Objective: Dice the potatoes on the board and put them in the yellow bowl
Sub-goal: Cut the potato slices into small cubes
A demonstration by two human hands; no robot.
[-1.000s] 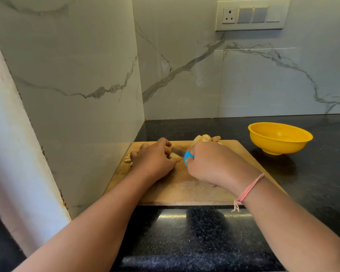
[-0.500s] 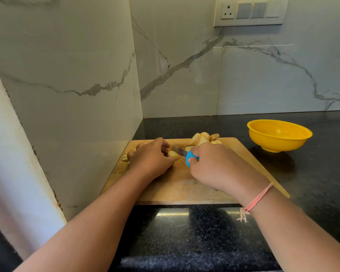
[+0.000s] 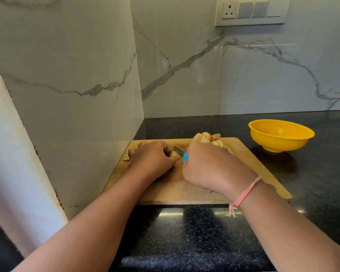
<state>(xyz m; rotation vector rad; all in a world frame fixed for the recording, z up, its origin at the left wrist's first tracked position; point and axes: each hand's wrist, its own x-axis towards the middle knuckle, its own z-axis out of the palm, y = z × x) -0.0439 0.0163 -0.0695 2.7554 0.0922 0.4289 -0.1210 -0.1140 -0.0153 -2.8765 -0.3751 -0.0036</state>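
Observation:
A wooden cutting board [image 3: 175, 189] lies on the black counter in the wall corner. My left hand [image 3: 151, 157] curls over a potato piece [image 3: 175, 154] near the board's left side. My right hand [image 3: 208, 167] grips a blue-handled knife [image 3: 182, 154], its blade against that piece. A pile of cut potato chunks [image 3: 208, 138] sits at the board's far edge, behind my right hand. A few small bits [image 3: 126, 158] lie by the board's left edge. The yellow bowl [image 3: 281, 135] stands on the counter to the right, and I see nothing inside it.
Marble walls [image 3: 77, 75] close in on the left and behind the board. The black counter [image 3: 312, 173] stretches to the right past the bowl. A socket and switch panel [image 3: 251, 10] is on the back wall. The counter's front edge runs below the board.
Both hands stay on the potato piece with small cutting shifts; the knife blade has edged slightly. The view has tilted a little, so the board and bowl sit slightly higher in frame.

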